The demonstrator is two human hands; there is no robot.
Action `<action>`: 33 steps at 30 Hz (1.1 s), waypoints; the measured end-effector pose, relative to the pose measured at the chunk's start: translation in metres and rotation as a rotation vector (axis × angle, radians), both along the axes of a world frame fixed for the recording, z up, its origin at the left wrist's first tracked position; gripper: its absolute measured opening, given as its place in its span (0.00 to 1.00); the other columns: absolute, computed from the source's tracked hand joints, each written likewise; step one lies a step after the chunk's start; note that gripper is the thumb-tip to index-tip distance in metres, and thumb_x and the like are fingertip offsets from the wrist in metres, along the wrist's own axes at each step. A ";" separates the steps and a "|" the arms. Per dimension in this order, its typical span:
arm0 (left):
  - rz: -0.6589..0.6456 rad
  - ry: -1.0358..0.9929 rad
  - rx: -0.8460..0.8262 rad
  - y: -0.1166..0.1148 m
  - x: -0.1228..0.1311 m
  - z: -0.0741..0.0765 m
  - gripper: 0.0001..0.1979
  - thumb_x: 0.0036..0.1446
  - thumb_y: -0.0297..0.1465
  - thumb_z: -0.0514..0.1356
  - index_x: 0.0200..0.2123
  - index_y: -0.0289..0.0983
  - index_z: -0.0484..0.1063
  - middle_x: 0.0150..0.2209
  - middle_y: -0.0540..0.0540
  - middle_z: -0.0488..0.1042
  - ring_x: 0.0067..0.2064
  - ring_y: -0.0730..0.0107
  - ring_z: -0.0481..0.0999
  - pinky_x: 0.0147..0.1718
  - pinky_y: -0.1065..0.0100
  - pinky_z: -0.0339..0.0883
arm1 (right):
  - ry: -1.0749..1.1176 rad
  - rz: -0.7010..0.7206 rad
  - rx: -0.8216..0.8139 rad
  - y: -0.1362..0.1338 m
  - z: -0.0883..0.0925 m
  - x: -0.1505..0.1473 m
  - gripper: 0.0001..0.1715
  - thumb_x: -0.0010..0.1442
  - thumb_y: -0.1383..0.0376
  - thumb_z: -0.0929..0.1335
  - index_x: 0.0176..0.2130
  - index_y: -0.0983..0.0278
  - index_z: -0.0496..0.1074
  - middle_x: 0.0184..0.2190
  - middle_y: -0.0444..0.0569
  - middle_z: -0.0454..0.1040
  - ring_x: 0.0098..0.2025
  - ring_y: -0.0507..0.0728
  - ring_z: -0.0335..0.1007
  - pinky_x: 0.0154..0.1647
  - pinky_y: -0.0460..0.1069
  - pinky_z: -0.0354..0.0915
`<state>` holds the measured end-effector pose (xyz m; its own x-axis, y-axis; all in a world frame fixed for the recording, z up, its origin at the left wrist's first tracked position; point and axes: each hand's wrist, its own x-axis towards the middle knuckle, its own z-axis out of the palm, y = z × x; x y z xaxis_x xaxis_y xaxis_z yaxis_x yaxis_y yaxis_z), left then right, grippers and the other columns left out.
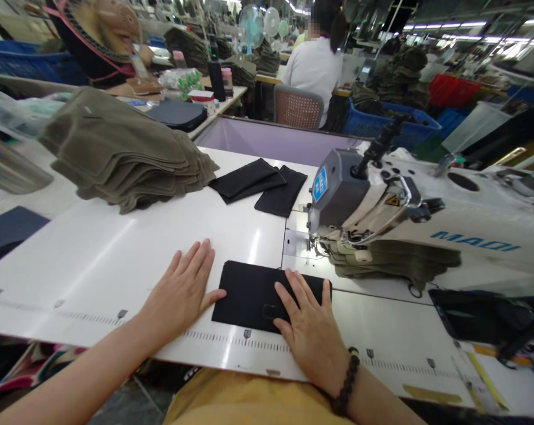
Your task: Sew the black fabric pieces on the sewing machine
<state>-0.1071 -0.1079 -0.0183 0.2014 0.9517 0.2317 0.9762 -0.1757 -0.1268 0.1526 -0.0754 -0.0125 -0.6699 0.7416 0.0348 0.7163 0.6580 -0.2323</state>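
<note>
A black rectangular fabric piece [247, 295] lies flat on the white sewing table [160, 236], near its front edge. My right hand [309, 324] rests on the right part of it with fingers spread. Flat on the table to the left is my left hand [185, 289], its thumb touching the fabric's left edge. Neither hand grips anything. Behind them, two or so similar black fabric pieces [253, 180] overlap. The needle area of a sewing machine [342, 195] stands just beyond the fabric, to the right.
At the left back rises a stack of olive fabric pieces [120, 147]. More olive fabric [395, 257] lies under the machine arm. A dark phone-like slab [471, 313] is at right. Beyond a purple partition [267, 139], a person in white [313, 71] sits on a chair [298, 106].
</note>
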 end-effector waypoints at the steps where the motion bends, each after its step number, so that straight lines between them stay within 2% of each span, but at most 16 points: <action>1: -0.013 -0.015 0.018 -0.003 0.004 0.003 0.35 0.60 0.48 0.38 0.54 0.23 0.59 0.58 0.28 0.54 0.58 0.44 0.55 0.51 0.47 0.53 | 0.006 -0.001 -0.002 0.000 0.000 0.000 0.25 0.62 0.60 0.58 0.57 0.60 0.54 0.62 0.52 0.46 0.62 0.61 0.41 0.55 0.73 0.34; 4: -0.156 -0.084 0.016 -0.012 0.034 0.015 0.24 0.62 0.40 0.43 0.52 0.28 0.62 0.54 0.34 0.61 0.52 0.54 0.64 0.49 0.56 0.60 | 0.035 -0.001 -0.008 0.000 0.002 -0.001 0.24 0.61 0.61 0.59 0.57 0.60 0.55 0.62 0.53 0.48 0.62 0.62 0.42 0.55 0.73 0.36; 7: -0.298 -0.090 -0.061 -0.007 0.062 0.021 0.22 0.62 0.40 0.43 0.47 0.33 0.68 0.45 0.39 0.71 0.44 0.58 0.70 0.42 0.59 0.65 | 0.104 -0.050 -0.015 0.002 0.006 0.001 0.24 0.60 0.62 0.60 0.55 0.63 0.58 0.60 0.56 0.51 0.61 0.63 0.44 0.56 0.70 0.42; 10: -0.251 -0.055 -0.130 0.024 0.070 0.019 0.24 0.61 0.42 0.44 0.43 0.31 0.70 0.43 0.37 0.71 0.42 0.57 0.71 0.42 0.57 0.65 | 0.213 -0.167 0.000 0.007 0.012 0.009 0.22 0.60 0.65 0.60 0.52 0.71 0.62 0.55 0.62 0.58 0.58 0.62 0.51 0.55 0.62 0.52; 12: -0.203 -0.029 -0.142 0.056 0.068 0.016 0.24 0.60 0.43 0.45 0.46 0.31 0.68 0.48 0.37 0.68 0.48 0.56 0.68 0.48 0.55 0.60 | 0.227 -0.192 -0.001 0.014 0.017 0.017 0.18 0.59 0.67 0.60 0.48 0.71 0.66 0.51 0.60 0.64 0.53 0.61 0.57 0.52 0.59 0.57; 15: -0.204 0.042 -0.162 0.097 0.069 0.019 0.21 0.60 0.37 0.48 0.53 0.33 0.61 0.56 0.38 0.61 0.57 0.51 0.58 0.52 0.50 0.53 | 0.140 -0.063 -0.007 0.029 0.025 0.029 0.13 0.58 0.69 0.62 0.44 0.67 0.69 0.47 0.54 0.69 0.48 0.60 0.61 0.48 0.57 0.60; 17: -0.240 0.048 -0.159 0.111 0.077 0.024 0.18 0.59 0.30 0.50 0.53 0.33 0.61 0.55 0.37 0.61 0.55 0.53 0.61 0.49 0.53 0.57 | 0.077 0.088 0.015 0.043 0.030 0.035 0.13 0.58 0.69 0.63 0.43 0.67 0.70 0.47 0.53 0.69 0.46 0.59 0.62 0.47 0.56 0.61; 20: -0.351 -0.011 -0.187 0.114 0.096 0.026 0.15 0.58 0.26 0.51 0.48 0.32 0.66 0.49 0.37 0.66 0.48 0.59 0.68 0.45 0.61 0.63 | 0.030 0.328 0.037 0.066 0.034 0.043 0.12 0.59 0.67 0.63 0.41 0.69 0.71 0.44 0.53 0.71 0.43 0.58 0.64 0.45 0.54 0.62; 22: -0.389 -0.060 -0.191 0.112 0.106 0.024 0.15 0.58 0.29 0.52 0.47 0.31 0.66 0.48 0.36 0.67 0.48 0.58 0.68 0.46 0.59 0.61 | 0.049 0.446 0.034 0.080 0.032 0.046 0.12 0.60 0.65 0.62 0.39 0.69 0.71 0.42 0.53 0.72 0.41 0.56 0.65 0.44 0.52 0.62; 24: -0.406 -0.099 -0.185 0.113 0.110 0.019 0.18 0.58 0.34 0.53 0.49 0.30 0.64 0.50 0.35 0.65 0.52 0.55 0.64 0.50 0.55 0.58 | 0.103 0.490 0.032 0.090 0.028 0.049 0.13 0.61 0.64 0.61 0.39 0.68 0.71 0.41 0.52 0.72 0.40 0.55 0.65 0.43 0.51 0.63; 28: -0.444 -0.158 -0.210 0.121 0.112 0.012 0.20 0.59 0.35 0.51 0.52 0.31 0.61 0.52 0.36 0.63 0.55 0.55 0.60 0.53 0.53 0.53 | 0.200 0.385 0.086 0.095 0.016 0.053 0.14 0.62 0.64 0.59 0.39 0.68 0.71 0.36 0.51 0.72 0.37 0.55 0.66 0.40 0.50 0.62; 33: -0.436 -0.201 -0.196 0.126 0.113 0.009 0.19 0.60 0.35 0.50 0.50 0.30 0.63 0.51 0.35 0.64 0.55 0.56 0.60 0.54 0.53 0.52 | 0.150 0.227 0.133 0.092 0.013 0.056 0.15 0.60 0.63 0.62 0.42 0.69 0.70 0.32 0.51 0.72 0.34 0.55 0.66 0.32 0.47 0.61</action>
<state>0.0062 0.0179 -0.0097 0.5588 0.8187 0.1321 0.8086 -0.5733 0.1321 0.2083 0.0165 0.0005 -0.7984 0.5553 0.2327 0.5113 0.8294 -0.2250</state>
